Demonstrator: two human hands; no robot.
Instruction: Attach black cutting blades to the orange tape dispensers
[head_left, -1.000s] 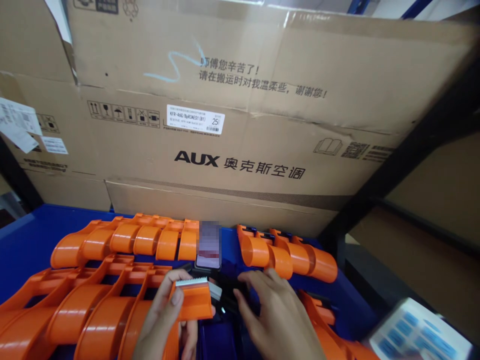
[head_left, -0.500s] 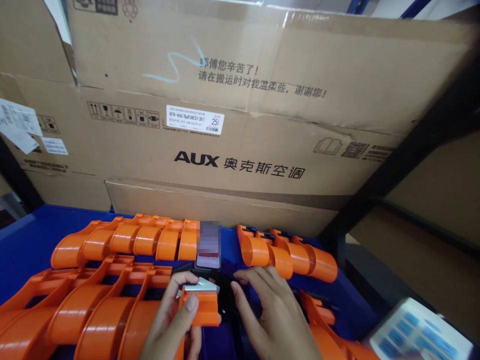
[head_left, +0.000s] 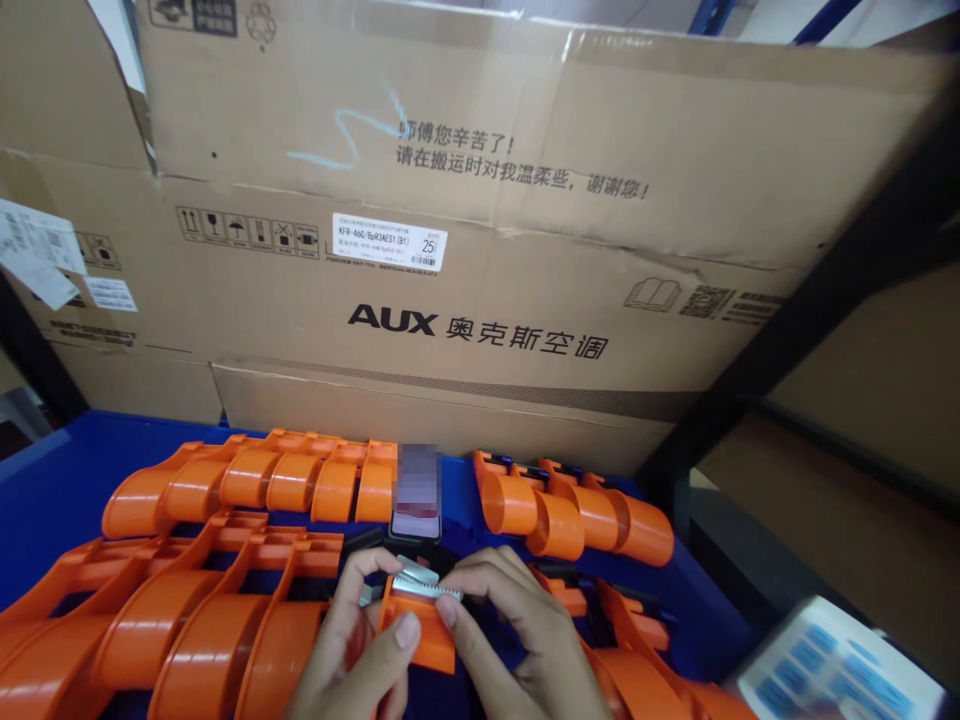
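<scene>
Near the bottom centre, my left hand (head_left: 360, 640) grips an orange plastic part (head_left: 424, 637), its thumb lying on the front face. A silver toothed metal blade (head_left: 421, 584) lies along the part's top edge. My right hand (head_left: 517, 625) pinches the blade's right end between thumb and index finger. Another bent piece of metal shows just behind the blade, partly covered by the left fingers.
Rows of orange tape dispensers (head_left: 187, 625) stand on the blue surface (head_left: 45, 450) at the left, with more dispensers (head_left: 589, 515) at the right. A phone (head_left: 417, 500) stands behind my hands. Large cardboard (head_left: 480, 400) forms the back; a white-blue box (head_left: 840, 665) sits lower right.
My right hand has moved left and closed on the metal blade. The orange part has shifted slightly right and down and is tilted more.
</scene>
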